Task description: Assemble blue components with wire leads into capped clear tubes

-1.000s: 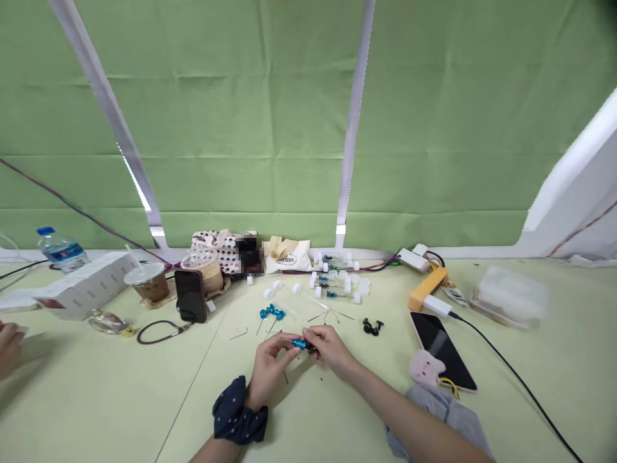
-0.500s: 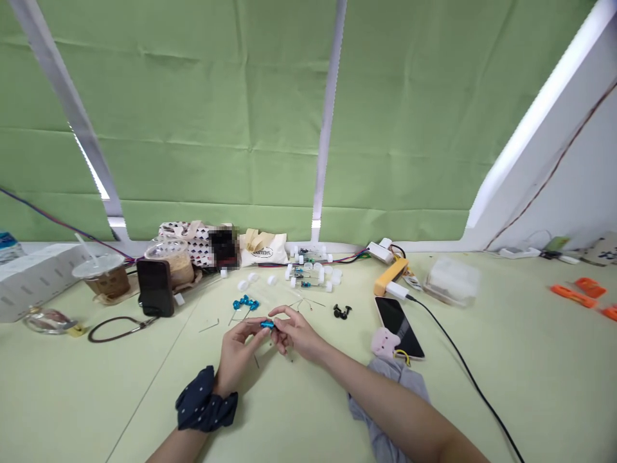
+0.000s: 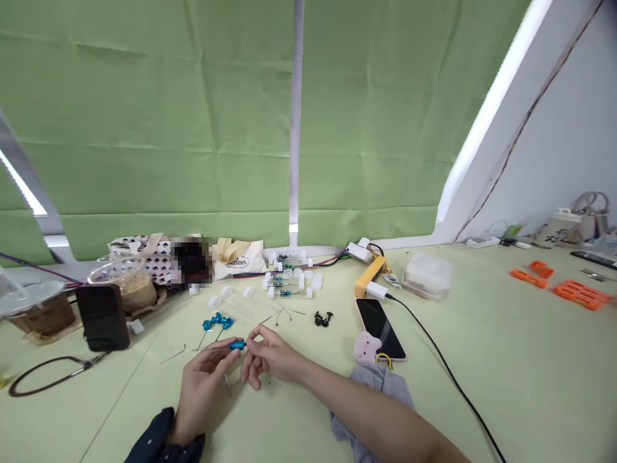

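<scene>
My left hand (image 3: 208, 373) pinches a small blue metal part (image 3: 237, 345) between thumb and fingers, a little above the table. From the right, my right hand (image 3: 270, 357) closes thumb and forefinger on a dark bit at that part's right end; its other fingers curl below. Just beyond my left hand lies a cluster of blue metal pieces (image 3: 218, 321) with thin metal rods beside it. Another thin rod (image 3: 228, 386) is partly visible under my hands. Several fine pins (image 3: 283, 314) lie past my right hand, and black screw-like pieces (image 3: 323, 319) sit farther right.
Clear tubes with white caps (image 3: 290, 293) lie at the back. A phone (image 3: 380, 326) with a pink charm (image 3: 367, 347) and a grey cloth (image 3: 380, 386) are on the right. Another phone (image 3: 103, 317) stands left, near a cup (image 3: 41, 312). A black cable (image 3: 446, 363) crosses the right side.
The camera view has turned right, so everything sits farther left and more orange pieces show. My hands still hold the blue part, with the right fingers now nearer its right end.
</scene>
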A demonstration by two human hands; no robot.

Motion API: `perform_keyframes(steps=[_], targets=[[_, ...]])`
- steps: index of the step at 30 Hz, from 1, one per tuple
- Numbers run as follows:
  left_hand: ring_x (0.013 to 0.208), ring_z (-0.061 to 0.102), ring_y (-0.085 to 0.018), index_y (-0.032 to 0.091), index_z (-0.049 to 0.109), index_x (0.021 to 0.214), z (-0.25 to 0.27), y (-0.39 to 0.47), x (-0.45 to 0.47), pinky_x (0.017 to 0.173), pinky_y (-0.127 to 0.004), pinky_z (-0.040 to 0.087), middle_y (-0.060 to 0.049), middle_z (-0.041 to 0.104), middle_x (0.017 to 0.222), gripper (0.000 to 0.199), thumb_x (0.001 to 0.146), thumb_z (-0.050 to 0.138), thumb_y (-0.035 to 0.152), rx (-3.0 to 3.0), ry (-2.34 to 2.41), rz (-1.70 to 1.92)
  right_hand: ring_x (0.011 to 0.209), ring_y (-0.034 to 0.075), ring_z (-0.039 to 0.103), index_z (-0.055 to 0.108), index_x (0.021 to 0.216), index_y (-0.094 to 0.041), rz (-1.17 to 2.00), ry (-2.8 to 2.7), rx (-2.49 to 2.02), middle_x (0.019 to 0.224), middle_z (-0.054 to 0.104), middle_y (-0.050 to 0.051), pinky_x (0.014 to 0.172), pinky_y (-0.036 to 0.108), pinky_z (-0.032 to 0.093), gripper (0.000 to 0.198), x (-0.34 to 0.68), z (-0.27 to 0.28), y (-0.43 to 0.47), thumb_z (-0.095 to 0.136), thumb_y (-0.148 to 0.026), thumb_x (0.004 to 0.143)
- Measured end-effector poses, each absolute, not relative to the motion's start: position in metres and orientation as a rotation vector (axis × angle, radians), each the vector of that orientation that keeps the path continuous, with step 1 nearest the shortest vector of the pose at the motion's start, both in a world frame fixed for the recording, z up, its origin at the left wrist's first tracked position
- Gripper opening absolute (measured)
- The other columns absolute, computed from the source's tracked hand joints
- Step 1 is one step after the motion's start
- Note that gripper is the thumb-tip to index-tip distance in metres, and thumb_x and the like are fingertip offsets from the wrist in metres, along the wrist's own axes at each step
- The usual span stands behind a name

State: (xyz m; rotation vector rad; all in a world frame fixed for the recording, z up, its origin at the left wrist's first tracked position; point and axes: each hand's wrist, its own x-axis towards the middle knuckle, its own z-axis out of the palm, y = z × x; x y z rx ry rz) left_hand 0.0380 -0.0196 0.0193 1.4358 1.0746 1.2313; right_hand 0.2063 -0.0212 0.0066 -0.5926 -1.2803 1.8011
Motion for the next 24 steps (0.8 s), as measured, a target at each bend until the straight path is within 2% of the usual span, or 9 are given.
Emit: perform_keyframes(steps=[7,10,16,21,24], targets=[[0.085,0.064,-0.025,0.015,0.067,0.086,0.014,-0.016,0.036,0.082,-0.041,0.052,-0.010,0.069,0.092,0.029,0.063,0.072,0.033,1.477,1.007,1.195,0.033,0.005,0.042,0.055,0.065,-0.010,1.548,-1.263,-0.905,0.051,0.054,0.000,0.036,0.019,0.031,0.057,0.203,0.007,-0.016,0.047,-0.065,0.074],[0.086,0.063,-0.026,0.016,0.068,0.086,0.011,-0.014,0.033,0.082,-0.040,0.052,-0.010,0.069,0.095,0.029,0.064,0.071,0.034,1.537,1.039,1.163,0.035,0.005,0.041,0.059,0.074,-0.011,1.455,-1.214,-0.940,0.051,0.050,-0.003,0.035,0.019,0.032,0.052,0.201,0.006,-0.014,0.053,-0.063,0.072],[0.090,0.061,-0.028,0.018,0.068,0.087,0.003,-0.007,0.030,0.088,-0.044,0.048,-0.008,0.068,0.094,0.032,0.061,0.072,0.037,1.562,1.140,1.137,0.038,0.005,0.043,0.052,0.093,-0.018,1.508,-1.161,-0.949,0.057,0.055,-0.005,0.037,0.016,0.031,0.048,0.204,0.008,-0.011,0.060,-0.059,0.070],[0.097,0.060,-0.029,0.018,0.067,0.088,0.001,-0.004,0.029,0.092,-0.047,0.045,-0.008,0.067,0.100,0.033,0.063,0.070,0.039,1.496,1.156,1.149,0.042,0.004,0.045,0.044,0.102,-0.022,1.607,-1.215,-0.863,0.063,0.057,-0.008,0.043,0.016,0.033,0.065,0.210,0.013,-0.014,0.079,-0.044,0.052],[0.094,0.061,-0.029,0.017,0.067,0.086,0.005,-0.006,0.032,0.090,-0.047,0.047,-0.008,0.068,0.096,0.035,0.060,0.072,0.040,1.483,1.138,1.204,0.042,0.004,0.045,0.041,0.098,-0.022,1.608,-1.242,-0.846,0.063,0.060,-0.007,0.044,0.017,0.034,0.059,0.210,0.013,-0.016,0.074,-0.049,0.058]])
